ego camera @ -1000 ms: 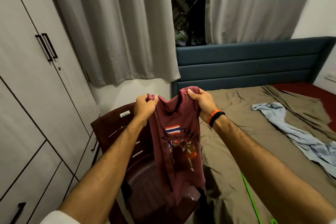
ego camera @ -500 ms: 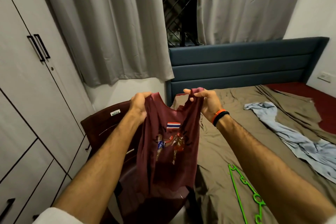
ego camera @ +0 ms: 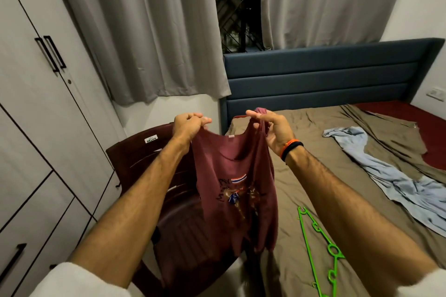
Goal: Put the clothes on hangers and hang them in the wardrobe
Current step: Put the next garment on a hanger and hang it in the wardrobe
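A maroon sleeveless shirt (ego camera: 237, 190) with a flag print hangs in front of me, held up by its two shoulder straps. My left hand (ego camera: 188, 125) pinches the left strap and my right hand (ego camera: 272, 128) pinches the right strap. A green plastic hanger (ego camera: 321, 246) lies on the bed's brown sheet, below my right forearm. A light blue garment (ego camera: 395, 181) is spread on the bed to the right. The white wardrobe (ego camera: 41, 108) stands at the left with its doors closed.
A dark brown plastic chair (ego camera: 149, 159) stands between the wardrobe and the bed (ego camera: 350, 176), under the shirt. Grey curtains (ego camera: 144, 31) and a dark window are behind. A blue headboard (ego camera: 321, 77) backs the bed.
My hands have spread the shirt wider by its straps, opening the neckline. The view has tilted down, so more of the green hanger shows.
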